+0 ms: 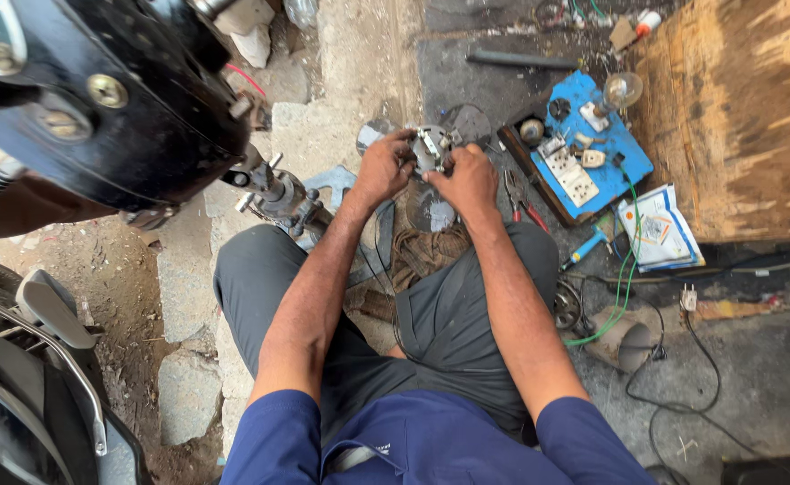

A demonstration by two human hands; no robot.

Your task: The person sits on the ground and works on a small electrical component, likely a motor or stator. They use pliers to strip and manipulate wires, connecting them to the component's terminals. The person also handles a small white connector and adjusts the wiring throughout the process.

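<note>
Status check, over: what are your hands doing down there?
Both hands, left and right, grip a round metal part. Pliers lie beside the right hand. Nothing blocking.

Dull grey metal part (pixel 430 149) — glossy blue board (pixel 592 144), rough wood (pixel 736 117).

Both arms reach straight out ahead from the blue short sleeves, forearms bare, converging as they go. The left hand (pixel 381 168) sits with its back to the camera, fingers curled forward and closed in a grip. The right hand (pixel 468 180) meets it just beside, knuckles up, thumb tucked toward the left. Wrists run nearly straight. The fingertips themselves are mostly hidden, so how tightly they pinch is hard to tell.
</note>
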